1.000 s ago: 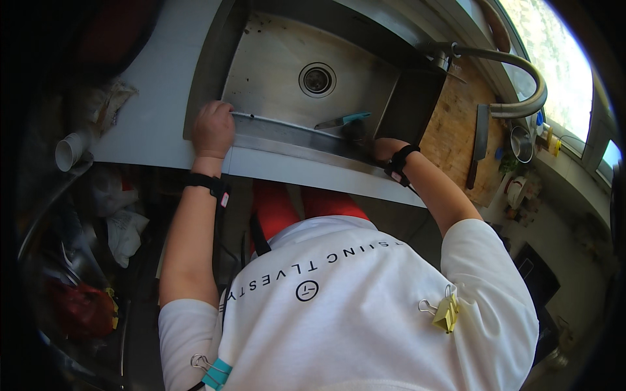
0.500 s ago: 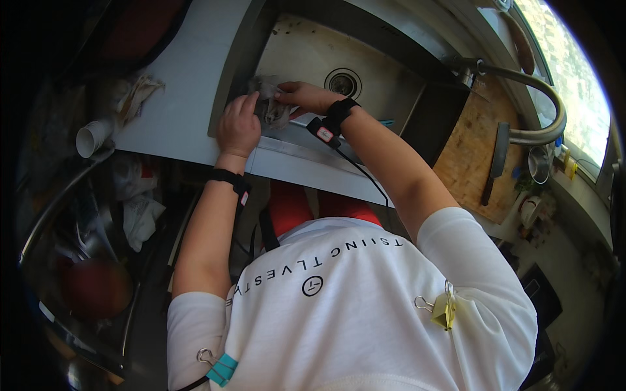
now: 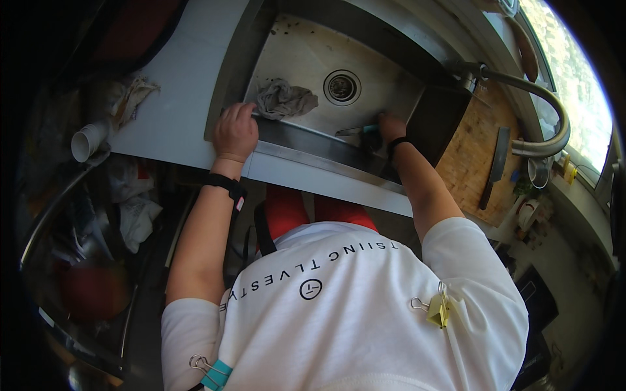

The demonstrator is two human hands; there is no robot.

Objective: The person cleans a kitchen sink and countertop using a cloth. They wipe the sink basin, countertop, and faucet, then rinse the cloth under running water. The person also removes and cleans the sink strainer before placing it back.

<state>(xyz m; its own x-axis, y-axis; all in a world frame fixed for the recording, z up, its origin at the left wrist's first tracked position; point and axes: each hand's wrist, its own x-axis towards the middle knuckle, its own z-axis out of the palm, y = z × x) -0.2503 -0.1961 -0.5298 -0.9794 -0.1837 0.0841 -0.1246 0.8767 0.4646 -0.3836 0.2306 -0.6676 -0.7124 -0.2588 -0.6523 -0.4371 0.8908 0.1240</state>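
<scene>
Wooden cutting board [image 3: 471, 153] bearing a dark knife [image 3: 495, 166]; curved steel faucet [image 3: 541, 107]; white paper cup [image 3: 88, 140] on countertop [image 3: 176, 98].

Both arms reach forward and down. The left hand [image 3: 235, 132] lies knuckles-up, fingers curled over an edge — the right hand [image 3: 391, 125] sits lower, fingers closed, wrist banded.

The person wears a white T-shirt [image 3: 352, 313] with dark letters, red trousers [image 3: 313, 212], black wristbands [image 3: 225, 186], and clips [image 3: 433, 306] pinned on the shirt.
</scene>
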